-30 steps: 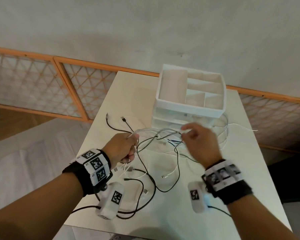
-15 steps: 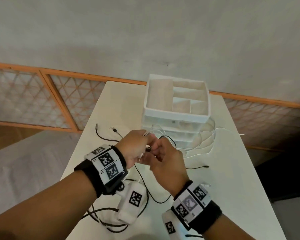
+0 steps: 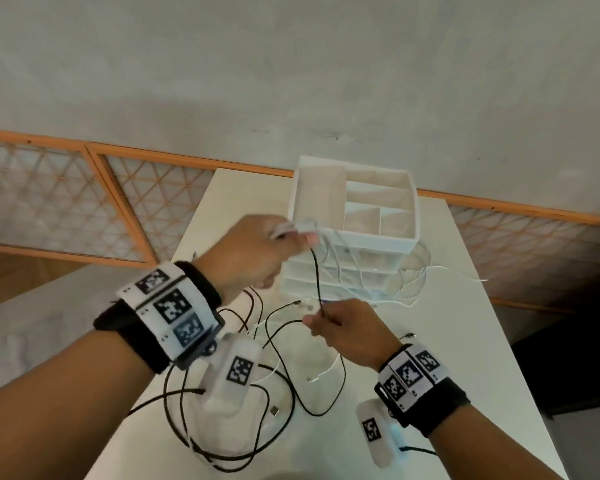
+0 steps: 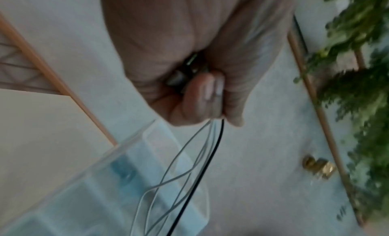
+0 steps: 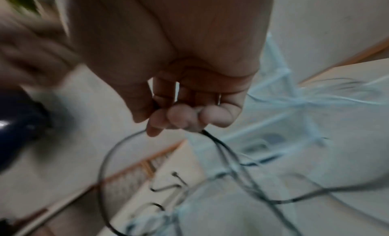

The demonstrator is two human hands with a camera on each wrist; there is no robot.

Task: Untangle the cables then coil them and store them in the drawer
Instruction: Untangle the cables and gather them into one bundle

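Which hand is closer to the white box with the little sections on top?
The left hand. It is raised beside the box's front left corner, holding cable ends. The right hand is lower, in front of the drawers, pinching a black cable.

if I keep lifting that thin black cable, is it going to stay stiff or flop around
Probably floppy: the thin black cable hangs from the left hand to the right hand, and loops slackly on the white table. Likely light; it may drag the tangled white cables.
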